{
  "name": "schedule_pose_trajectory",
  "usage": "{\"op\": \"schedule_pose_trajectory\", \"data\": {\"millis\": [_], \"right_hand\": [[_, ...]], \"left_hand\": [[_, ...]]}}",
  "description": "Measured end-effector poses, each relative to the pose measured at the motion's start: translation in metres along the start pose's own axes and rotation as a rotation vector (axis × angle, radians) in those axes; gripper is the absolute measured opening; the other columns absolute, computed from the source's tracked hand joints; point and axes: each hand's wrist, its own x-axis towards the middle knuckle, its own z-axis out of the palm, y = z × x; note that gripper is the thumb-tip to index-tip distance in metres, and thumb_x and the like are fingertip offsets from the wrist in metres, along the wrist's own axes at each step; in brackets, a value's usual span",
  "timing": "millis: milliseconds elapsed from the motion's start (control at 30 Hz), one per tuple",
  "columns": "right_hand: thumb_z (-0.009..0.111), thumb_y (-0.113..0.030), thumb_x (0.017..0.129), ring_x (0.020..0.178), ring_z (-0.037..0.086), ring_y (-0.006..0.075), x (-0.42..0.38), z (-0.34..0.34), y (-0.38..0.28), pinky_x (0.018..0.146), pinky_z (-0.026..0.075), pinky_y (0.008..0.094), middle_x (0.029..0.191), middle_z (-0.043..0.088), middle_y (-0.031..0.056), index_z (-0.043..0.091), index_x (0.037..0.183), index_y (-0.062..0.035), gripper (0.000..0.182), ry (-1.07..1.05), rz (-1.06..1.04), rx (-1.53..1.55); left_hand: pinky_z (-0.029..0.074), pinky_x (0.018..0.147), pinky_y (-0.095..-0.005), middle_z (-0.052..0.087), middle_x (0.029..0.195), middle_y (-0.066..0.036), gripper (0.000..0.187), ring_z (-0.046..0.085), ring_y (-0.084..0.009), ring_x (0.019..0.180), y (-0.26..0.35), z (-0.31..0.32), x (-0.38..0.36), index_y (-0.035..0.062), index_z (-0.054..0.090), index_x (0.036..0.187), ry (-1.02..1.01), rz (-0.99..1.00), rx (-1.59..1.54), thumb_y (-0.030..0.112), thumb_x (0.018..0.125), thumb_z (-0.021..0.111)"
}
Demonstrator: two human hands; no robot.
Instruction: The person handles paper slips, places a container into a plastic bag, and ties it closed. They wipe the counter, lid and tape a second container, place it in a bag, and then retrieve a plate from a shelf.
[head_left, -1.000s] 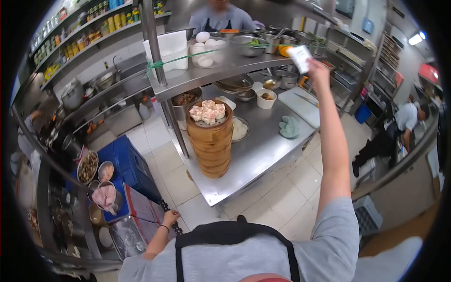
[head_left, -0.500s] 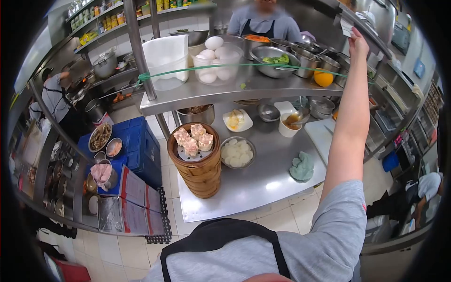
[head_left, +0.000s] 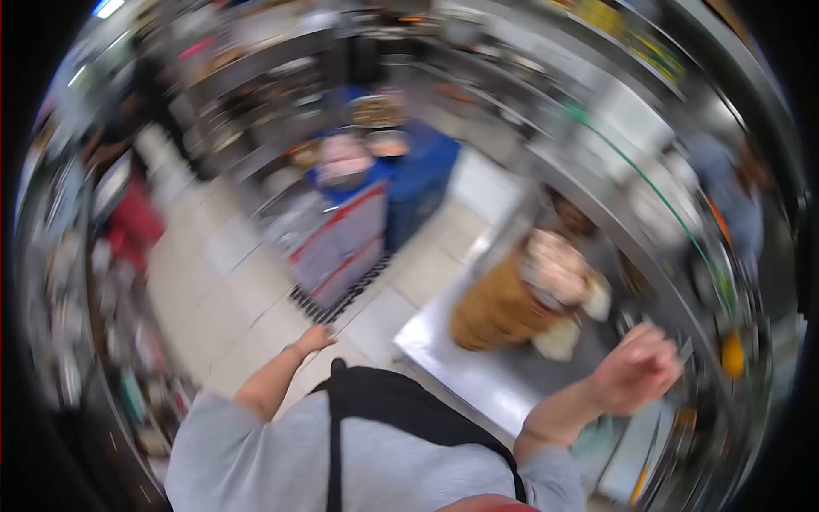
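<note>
Motion blur covers the whole view. My right hand (head_left: 636, 369) is raised at the right, above the metal worktop (head_left: 525, 405), its fingers curled inward. Whether anything is inside them I cannot make out. A stacked bamboo steamer (head_left: 488, 307) stands left of that hand, apart from it, with pinkish dumplings (head_left: 556, 266) on top. Pale slices (head_left: 556, 340) show beside the steamer. My left hand (head_left: 314, 338) hangs low over the tiled floor, left of the worktop; its fingers are too small and smeared to read.
Blue containers (head_left: 422, 175) stand beyond the floor, with bowls of food (head_left: 375, 111) and pink meat (head_left: 344, 156) on top. A metal shelf (head_left: 614, 222) with a green string runs above the worktop. A blurred person (head_left: 725, 188) is behind it.
The view has swung left. My right hand has come down from the overhead rail, where it was at a paper slip, to above the worktop. My left hand has come into view.
</note>
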Motion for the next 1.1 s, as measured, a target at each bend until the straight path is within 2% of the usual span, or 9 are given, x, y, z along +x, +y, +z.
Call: {"op": "schedule_pose_trajectory", "data": {"millis": [67, 167, 333, 467, 567, 700, 833, 900, 1100], "right_hand": [[0.049, -0.024, 0.087, 0.054, 0.048, 0.0161, -0.034, 0.065, 0.021, 0.046, 0.038, 0.0251, 0.068, 0.054, 0.0103, 0.053, 0.092, 0.0000, 0.025, -0.109, 0.334, 0.147], [0.054, -0.010, 0.083, 0.060, 0.052, 0.0158, -0.091, 0.144, 0.045, 0.054, 0.043, 0.0250, 0.070, 0.056, 0.0102, 0.057, 0.090, 0.0033, 0.015, -0.178, 0.793, 0.208], [0.052, -0.006, 0.083, 0.068, 0.055, 0.0148, -0.151, 0.287, 0.072, 0.063, 0.045, 0.0247, 0.077, 0.059, 0.0106, 0.057, 0.092, 0.0048, 0.015, -0.535, 1.167, 0.362], [0.055, -0.006, 0.082, 0.073, 0.057, 0.0142, -0.189, 0.422, 0.058, 0.065, 0.046, 0.0240, 0.080, 0.059, 0.0090, 0.059, 0.094, 0.0037, 0.016, -0.872, 1.182, 0.451], [0.056, -0.005, 0.081, 0.074, 0.057, 0.0129, -0.222, 0.518, 0.064, 0.065, 0.045, 0.0224, 0.080, 0.059, 0.0082, 0.061, 0.091, 0.0027, 0.014, -1.077, 1.006, 0.490], [0.058, -0.004, 0.078, 0.069, 0.056, 0.0115, -0.237, 0.635, 0.045, 0.064, 0.043, 0.0230, 0.076, 0.060, 0.0070, 0.062, 0.090, 0.0007, 0.013, -1.241, 0.874, 0.542], [0.060, -0.005, 0.077, 0.067, 0.057, 0.0155, -0.256, 0.726, 0.056, 0.064, 0.043, 0.0246, 0.075, 0.060, 0.0090, 0.062, 0.090, -0.0016, 0.014, -1.371, 0.661, 0.644], [0.060, -0.005, 0.077, 0.068, 0.058, 0.0166, -0.271, 0.768, 0.079, 0.064, 0.044, 0.0255, 0.075, 0.060, 0.0098, 0.062, 0.090, -0.0020, 0.014, -1.410, 0.608, 0.619], [0.060, -0.007, 0.076, 0.070, 0.060, 0.0211, -0.314, 0.900, 0.165, 0.065, 0.046, 0.0291, 0.078, 0.060, 0.0129, 0.061, 0.091, -0.0024, 0.015, -1.486, 0.445, 0.539]], "left_hand": [[0.046, 0.074, -0.0403, 0.061, 0.087, -0.017, 0.032, 0.058, -0.0329, 0.084, 0.025, -0.027, -0.037, 0.0056, 0.061, 0.092, 0.047, -0.059, -0.127, 0.029, 0.070, 0.063], [0.046, 0.075, -0.0392, 0.062, 0.087, -0.017, 0.025, 0.059, -0.0315, 0.084, -0.031, -0.013, -0.082, 0.0106, 0.062, 0.093, 0.083, -0.137, -0.162, 0.016, 0.068, 0.058], [0.048, 0.070, -0.0389, 0.063, 0.084, -0.017, 0.020, 0.060, -0.0303, 0.080, -0.164, 0.014, -0.191, 0.0074, 0.066, 0.080, 0.013, -0.776, -0.143, 0.012, 0.063, 0.056], [0.049, 0.072, -0.0372, 0.062, 0.085, -0.019, 0.019, 0.061, -0.0295, 0.083, -0.267, 0.049, -0.315, 0.0041, 0.066, 0.079, 0.149, -1.183, -0.281, 0.013, 0.064, 0.059], [0.049, 0.072, -0.0368, 0.063, 0.085, -0.018, 0.021, 0.061, -0.0288, 0.084, -0.307, 0.039, -0.386, 0.0042, 0.066, 0.081, 0.053, -1.298, -0.328, 0.016, 0.065, 0.062], [0.049, 0.073, -0.0375, 0.062, 0.088, -0.019, 0.022, 0.061, -0.0299, 0.085, -0.314, -0.029, -0.444, 0.0014, 0.065, 0.084, 0.135, -1.409, -0.586, 0.014, 0.067, 0.060], [0.048, 0.075, -0.0389, 0.062, 0.092, -0.016, 0.023, 0.059, -0.0308, 0.088, -0.394, -0.029, -0.433, 0.0039, 0.064, 0.086, 0.385, -1.465, -0.654, 0.016, 0.072, 0.050], [0.049, 0.069, -0.0373, 0.063, 0.075, -0.014, 0.014, 0.061, -0.0280, 0.073, -0.430, -0.024, -0.403, 0.0103, 0.066, 0.074, 0.694, -1.528, -0.563, 0.020, 0.068, 0.058], [0.047, 0.076, -0.0385, 0.063, 0.087, -0.013, 0.023, 0.059, -0.0282, 0.085, -0.487, -0.109, -0.348, 0.0117, 0.064, 0.088, 0.568, -1.280, -0.672, 0.023, 0.068, 0.059]]}}
